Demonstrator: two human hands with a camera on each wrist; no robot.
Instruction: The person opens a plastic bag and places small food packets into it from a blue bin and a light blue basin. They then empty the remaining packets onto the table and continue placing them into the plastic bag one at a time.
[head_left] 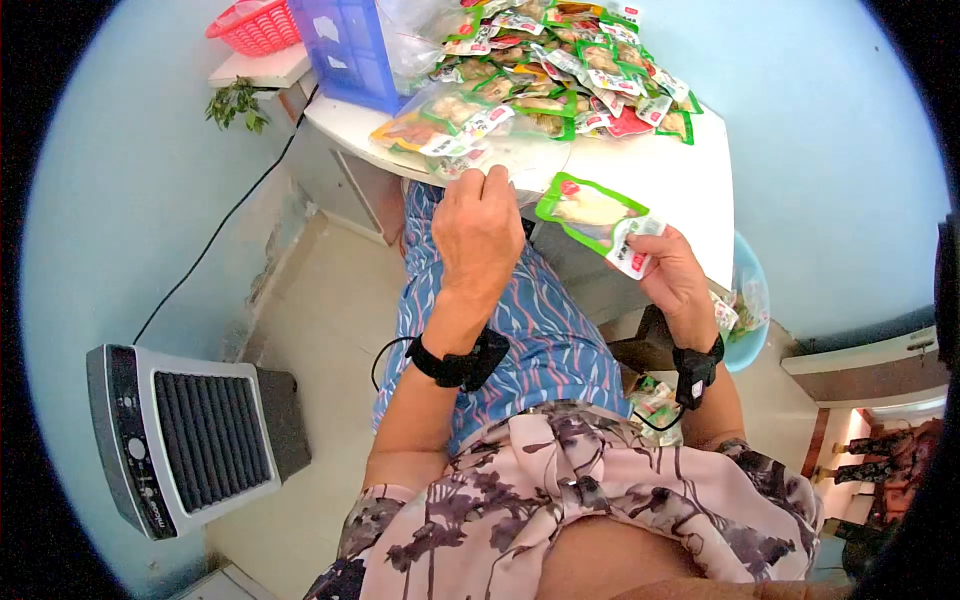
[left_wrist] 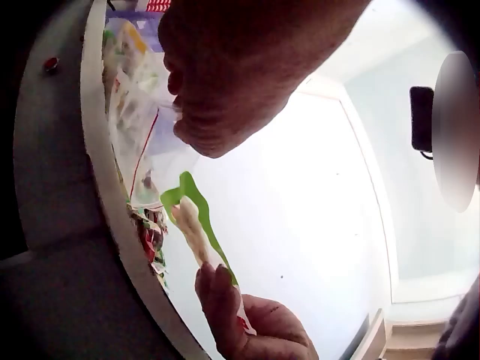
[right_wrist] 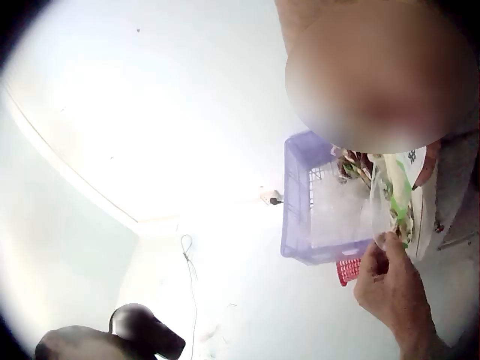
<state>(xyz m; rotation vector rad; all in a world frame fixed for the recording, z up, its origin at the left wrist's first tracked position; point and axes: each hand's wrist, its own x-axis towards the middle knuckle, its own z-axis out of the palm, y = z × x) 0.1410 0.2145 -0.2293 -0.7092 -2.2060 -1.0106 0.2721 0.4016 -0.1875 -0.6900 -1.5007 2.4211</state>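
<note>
In the head view my left hand [head_left: 478, 235] pinches the edge of a clear plastic bag [head_left: 540, 155] at the front of the white table. Inside the bag, toward the left, lie some food packets [head_left: 440, 130]. My right hand [head_left: 680, 275] grips a green-edged packet [head_left: 590, 210] by its white printed end, thumb on top. That packet is tilted just right of the bag's mouth, apart from my left hand. The left wrist view shows the same packet [left_wrist: 196, 229] pointing up toward the bag. From the right wrist, my left hand [right_wrist: 397, 289] appears at the bag's edge.
A big heap of similar packets [head_left: 570, 75] covers the table's back. Beside it stand a blue plastic crate [head_left: 345, 50] and a red basket [head_left: 265, 30]. A light-blue tub [head_left: 748, 345] with packets sits below the table's right side. An air cooler [head_left: 190, 440] stands on the floor.
</note>
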